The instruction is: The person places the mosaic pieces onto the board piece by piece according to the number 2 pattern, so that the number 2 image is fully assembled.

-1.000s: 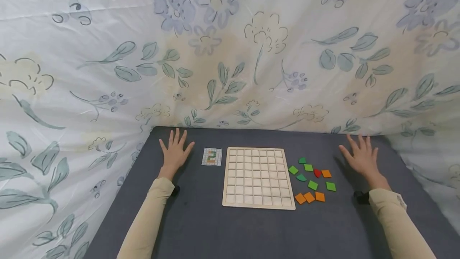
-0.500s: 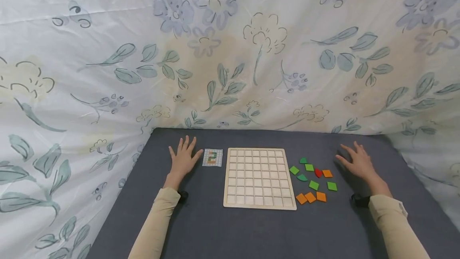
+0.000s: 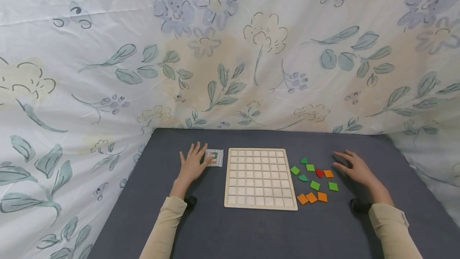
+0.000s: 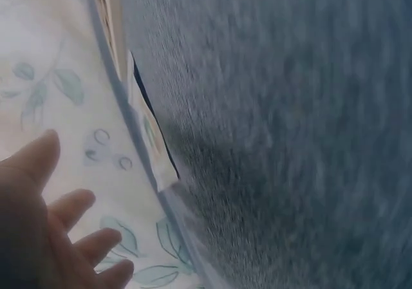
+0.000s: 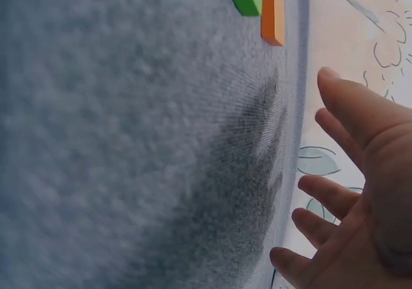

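Lying nearest on the dark grey desk [image 3: 215, 231]: two cream sleeves, one at each front corner, each with a black wrist strap.

Wooden grid board [image 3: 259, 178]: centre of the desk, square cells, all bare, no tile in it.

Orange tiles [image 3: 311, 198]: three in a row just beside the board's near right corner.

Green tiles [image 3: 314, 185]: scattered right of the board, mixed with one red tile [image 3: 319, 173] and one more orange square [image 3: 328, 173]; none touches the board.

Left hand [image 3: 192, 167]: flat on the desk left of the board, fingers straight and spread, gripping nothing; fingertips reach the near edge of the pattern card [image 3: 215, 157].

Right hand [image 3: 353, 168]: right of the tiles, fingers extended and relaxed, holding nothing; fingertips just beside the far orange square, contact not certain. The right wrist view shows the fingers loose above the grey surface.

Pattern card: left of the board's far left corner, small, showing a gridded green-and-orange figure; its reading cannot be told, being partly covered.

Floral sheet [image 3: 230, 51]: white with blue flowers and green leaves, hung behind the far edge and both sides of the desk.
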{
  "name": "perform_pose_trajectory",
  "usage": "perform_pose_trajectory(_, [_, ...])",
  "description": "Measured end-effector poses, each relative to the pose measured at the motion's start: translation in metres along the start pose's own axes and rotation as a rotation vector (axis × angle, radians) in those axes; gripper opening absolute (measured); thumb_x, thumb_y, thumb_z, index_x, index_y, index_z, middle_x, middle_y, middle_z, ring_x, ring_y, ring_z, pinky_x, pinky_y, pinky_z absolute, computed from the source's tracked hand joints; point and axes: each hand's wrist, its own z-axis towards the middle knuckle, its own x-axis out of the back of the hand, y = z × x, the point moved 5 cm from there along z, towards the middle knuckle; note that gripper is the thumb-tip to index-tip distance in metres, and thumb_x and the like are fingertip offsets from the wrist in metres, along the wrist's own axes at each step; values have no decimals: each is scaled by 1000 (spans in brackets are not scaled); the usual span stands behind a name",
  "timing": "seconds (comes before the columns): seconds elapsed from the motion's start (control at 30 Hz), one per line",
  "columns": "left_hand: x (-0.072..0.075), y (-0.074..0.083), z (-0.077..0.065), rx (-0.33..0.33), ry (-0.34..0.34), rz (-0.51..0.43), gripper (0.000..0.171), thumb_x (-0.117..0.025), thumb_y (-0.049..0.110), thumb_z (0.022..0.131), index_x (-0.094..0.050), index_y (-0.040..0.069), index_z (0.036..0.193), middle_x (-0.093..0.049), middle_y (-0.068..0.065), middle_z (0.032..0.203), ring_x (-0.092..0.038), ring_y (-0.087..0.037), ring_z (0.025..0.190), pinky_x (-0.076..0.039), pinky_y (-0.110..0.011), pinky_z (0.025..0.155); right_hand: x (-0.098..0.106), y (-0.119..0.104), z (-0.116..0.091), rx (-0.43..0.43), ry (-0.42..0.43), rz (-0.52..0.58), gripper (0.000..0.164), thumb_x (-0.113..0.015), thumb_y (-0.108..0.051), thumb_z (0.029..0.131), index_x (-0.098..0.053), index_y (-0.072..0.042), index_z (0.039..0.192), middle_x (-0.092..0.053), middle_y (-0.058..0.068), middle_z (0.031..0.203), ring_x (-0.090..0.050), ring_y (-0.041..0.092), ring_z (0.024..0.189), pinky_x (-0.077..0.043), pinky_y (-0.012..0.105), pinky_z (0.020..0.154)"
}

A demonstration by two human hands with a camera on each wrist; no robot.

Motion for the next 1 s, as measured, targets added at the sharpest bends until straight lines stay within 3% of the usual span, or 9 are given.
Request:
perform_pose_trajectory(0.4, [-12,15,-15,-54,-85,-35,63,-50,49,92,-33,21,146,-24,-12,152,-14,-35,141,2,-68,105,-5,-6,-12,3,-89,64,62,-60,-38,90,-44,0,136,-19,43,139,-18,64,122,-18,76,88])
perform_pose_trajectory(0.63, [-18,20,-23,-99,-114,-54,63,-51,48,92,-35,19,145,-24,-11,152,-15,-36,141,0,-70,104,-5,-10,-19,25,-91,104,58,-63,-34,88,-49,0,133,-19,41,141,-13,63,125,-16,77,88])
perform_pose_trajectory(1.0, [-22,30,-37,-137,-222,-88,65,-49,49,92,-31,21,147,-16,-11,155,-10,-35,142,3,-68,105,-11,-15,-27,66,-113,158,49,-68,-25,85,-57,4,122,-18,42,140,-2,63,128,-8,79,89])
